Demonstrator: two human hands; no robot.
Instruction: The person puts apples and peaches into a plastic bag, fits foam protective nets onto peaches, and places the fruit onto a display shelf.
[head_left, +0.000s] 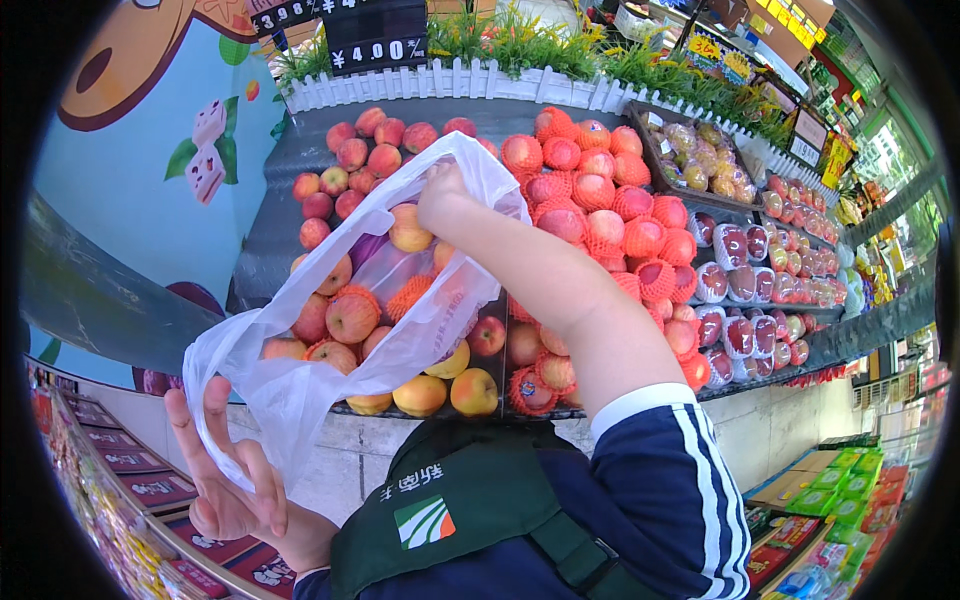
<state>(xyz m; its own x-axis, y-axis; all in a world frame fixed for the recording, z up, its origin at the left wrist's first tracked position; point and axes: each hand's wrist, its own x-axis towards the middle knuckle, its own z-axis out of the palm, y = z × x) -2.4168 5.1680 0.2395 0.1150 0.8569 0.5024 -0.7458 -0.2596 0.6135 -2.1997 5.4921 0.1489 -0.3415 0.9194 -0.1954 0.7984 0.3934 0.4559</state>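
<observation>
A thin white plastic bag (300, 397) is stretched over the fruit with its mouth open. Its near handle is looped around fingers of my left hand (232, 469), which are partly spread. My right hand (442, 193) reaches across into the far end of the bag, where plastic hides its fingertips. Just beside that hand is a yellow-red apple (410, 228). Through the bag's opening I see an apple partly in a foam net (353, 314) and an orange foam net (410, 296); how much of this lies inside the bag is unclear. Yellow apples (474, 391) sit at the stand's front edge.
Peaches (384, 160) are piled behind the bag on the dark display stand (259, 247). Net-wrapped apples (592, 191) fill its middle, beside a brown basket (694, 154) of bagged fruit. A white picket fence (495, 82) borders the back. A thick dark rail (112, 266) stands at left.
</observation>
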